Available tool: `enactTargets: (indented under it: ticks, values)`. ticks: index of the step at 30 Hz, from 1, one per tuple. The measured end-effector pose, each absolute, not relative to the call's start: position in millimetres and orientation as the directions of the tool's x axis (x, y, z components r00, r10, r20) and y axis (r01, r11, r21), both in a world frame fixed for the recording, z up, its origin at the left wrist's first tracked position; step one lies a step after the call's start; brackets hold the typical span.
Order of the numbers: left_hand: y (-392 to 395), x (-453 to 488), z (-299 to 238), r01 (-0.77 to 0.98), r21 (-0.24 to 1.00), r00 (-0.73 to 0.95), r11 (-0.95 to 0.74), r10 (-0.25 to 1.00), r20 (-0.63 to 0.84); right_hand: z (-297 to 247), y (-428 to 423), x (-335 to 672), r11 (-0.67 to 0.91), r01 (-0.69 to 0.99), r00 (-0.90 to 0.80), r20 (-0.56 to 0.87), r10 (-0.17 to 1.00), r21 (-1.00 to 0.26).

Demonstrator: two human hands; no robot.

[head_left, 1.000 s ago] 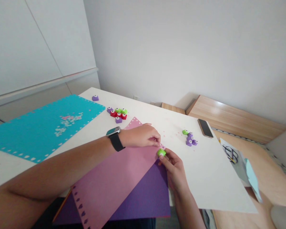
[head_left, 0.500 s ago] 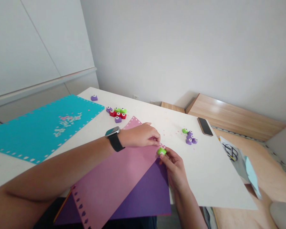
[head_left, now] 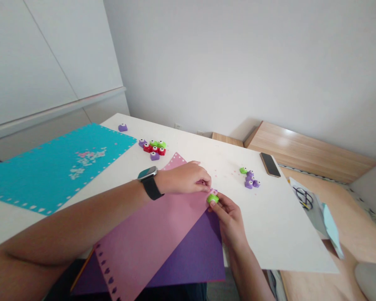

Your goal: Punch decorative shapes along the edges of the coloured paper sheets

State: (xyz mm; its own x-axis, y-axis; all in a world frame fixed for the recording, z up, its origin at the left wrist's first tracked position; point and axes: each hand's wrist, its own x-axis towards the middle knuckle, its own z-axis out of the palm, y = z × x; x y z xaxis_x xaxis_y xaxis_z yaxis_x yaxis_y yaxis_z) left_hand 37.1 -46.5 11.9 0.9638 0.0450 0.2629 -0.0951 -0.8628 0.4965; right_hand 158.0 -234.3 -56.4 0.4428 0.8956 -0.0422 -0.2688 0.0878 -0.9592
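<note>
My right hand is shut on a small green craft paper punch, which sits on the edge of a pink card sheet. My left hand, with a black smartwatch on its wrist, pinches the same pink edge just beside the punch. The sheet lies tilted across a purple card sheet, and its lower edge has a row of small punched shapes. The punch hides the paper under it.
Several red, green and purple punches stand on the white tabletop, with more to the right. A phone lies near the far edge. A teal punched sheet lies at left. Lower wooden surfaces lie beyond the right edge.
Both hands and the green punch stay almost in place on the pink edge. Only the view has drifted slightly.
</note>
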Motion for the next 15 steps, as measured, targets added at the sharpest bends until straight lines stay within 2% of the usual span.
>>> enactTargets:
  ticks: [9,15]
  values:
    - [-46.1,35.1,15.6,-0.071,0.51,0.959,-0.857,0.082,0.27,-57.4,-232.0,158.3,0.111,-0.285,0.44,-0.027,0.897,-0.952]
    - [-42.5,32.4,18.0,-0.032,0.502,0.959,-0.864,0.115,0.26,-52.9,-233.7,158.6,0.099,-0.353,0.437,-0.07,0.897,-0.93]
